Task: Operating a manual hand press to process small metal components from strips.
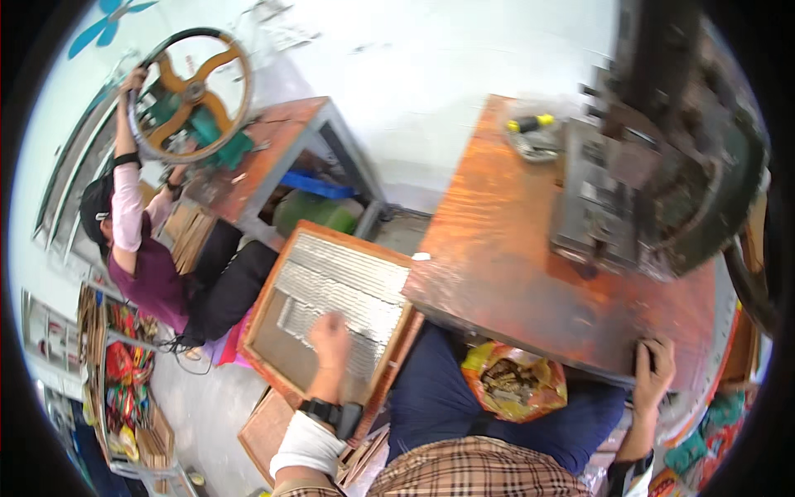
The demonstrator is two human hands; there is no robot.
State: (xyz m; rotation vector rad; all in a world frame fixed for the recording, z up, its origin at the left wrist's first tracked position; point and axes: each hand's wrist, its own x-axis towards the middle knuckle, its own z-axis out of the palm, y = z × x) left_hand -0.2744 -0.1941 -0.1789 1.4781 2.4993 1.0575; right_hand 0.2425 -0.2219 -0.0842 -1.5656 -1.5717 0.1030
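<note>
A rust-orange table stands right of a wooden tray of silvery ribbed pieces; near, a tan plaid shirt, navy trousers and an orange-yellow bag.

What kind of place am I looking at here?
Probably a small workshop: a heavy press machine on a worn orange bench, a tray of small metal parts, and a co-worker turning a handwheel.

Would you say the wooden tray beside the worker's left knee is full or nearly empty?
Partly full. Rows of small silvery pieces cover the far part of the wooden tray; the near-left base is bare. The left hand rests on them.
</note>
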